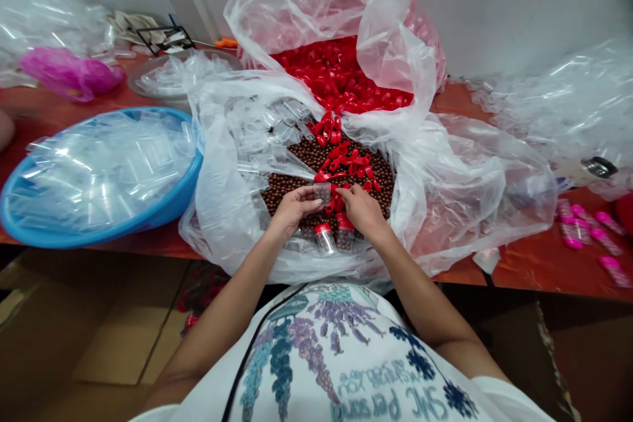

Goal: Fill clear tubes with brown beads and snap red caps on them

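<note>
Between the thumb and fingers of my left hand (300,205) is a small clear plastic tube (323,194), tilted on its side. My right hand (362,210) is close beside it, its fingertips pinched on a red cap (334,192) at the tube's end. Under both hands lie brown beads (287,191) in an open white plastic bag (217,211). Loose red caps (353,161) are scattered over the beads. Two capped tubes, a nearer one (325,239) and one beside it (345,231), rest at the bag's front edge, beads showing inside.
Left stands a blue basin (185,194) heaped with clear tubes (113,165). Behind the beads, another bag holds many red caps (336,66). More clear tubes (277,115) lie inside the white bag. Several pink-capped tubes (576,227) are on the red table (534,264) at right.
</note>
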A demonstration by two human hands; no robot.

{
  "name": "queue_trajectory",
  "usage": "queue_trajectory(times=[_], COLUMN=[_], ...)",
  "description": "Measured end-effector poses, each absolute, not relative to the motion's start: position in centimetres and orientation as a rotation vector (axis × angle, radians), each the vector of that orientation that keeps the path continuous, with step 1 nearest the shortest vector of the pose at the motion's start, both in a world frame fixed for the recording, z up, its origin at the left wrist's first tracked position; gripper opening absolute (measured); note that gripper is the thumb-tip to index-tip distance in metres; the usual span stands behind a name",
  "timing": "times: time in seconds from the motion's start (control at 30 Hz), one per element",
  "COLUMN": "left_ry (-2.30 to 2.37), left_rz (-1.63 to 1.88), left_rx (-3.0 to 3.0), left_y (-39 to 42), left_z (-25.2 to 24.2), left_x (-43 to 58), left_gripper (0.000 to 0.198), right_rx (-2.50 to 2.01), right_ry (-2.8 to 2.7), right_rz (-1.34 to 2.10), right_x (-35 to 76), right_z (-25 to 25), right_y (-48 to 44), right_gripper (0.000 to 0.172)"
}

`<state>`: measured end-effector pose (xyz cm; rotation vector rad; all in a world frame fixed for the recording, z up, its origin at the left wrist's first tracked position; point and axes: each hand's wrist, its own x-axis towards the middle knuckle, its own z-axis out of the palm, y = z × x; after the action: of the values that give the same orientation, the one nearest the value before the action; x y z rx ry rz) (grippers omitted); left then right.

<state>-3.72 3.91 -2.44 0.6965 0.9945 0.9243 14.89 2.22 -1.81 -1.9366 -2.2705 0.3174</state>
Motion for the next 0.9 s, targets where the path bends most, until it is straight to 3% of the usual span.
queue_trajectory(times=[0.2, 0.4, 0.57, 0.73, 0.9], left_ry=[1.053, 1.143, 1.117, 1.02, 1.035], left_rz=[0.925, 0.97, 0.99, 0.961, 0.967], left_rx=[0.673, 0.709, 0.719, 0.854, 0.972], left_y=[3.1, 2.9, 2.3, 1.4, 1.0], left_z=[-2.0, -2.3, -2.0, -1.8, -1.9], left_x=[-5.0, -5.5, -5.9, -5.6, -4.2], left_gripper=[0.041, 0.033, 0.034, 0.04, 0.038], right_rx=[-1.856, -1.402, -1.378, -1.259, -1.153], right_ry=[-2.245, -2.468, -2.374, -1.778, -1.775], right_rz=[0.306, 0.247, 0.368, 0.747, 0.928], right_x=[15.1, 13.8, 13.6, 13.8, 13.6], right_z=[-2.6, -2.2, -2.1, -1.6, -0.9], right_y=[2.4, 2.5, 2.7, 2.8, 2.3], right_gripper=[0.029, 0.025, 0.019, 0.028, 0.029])
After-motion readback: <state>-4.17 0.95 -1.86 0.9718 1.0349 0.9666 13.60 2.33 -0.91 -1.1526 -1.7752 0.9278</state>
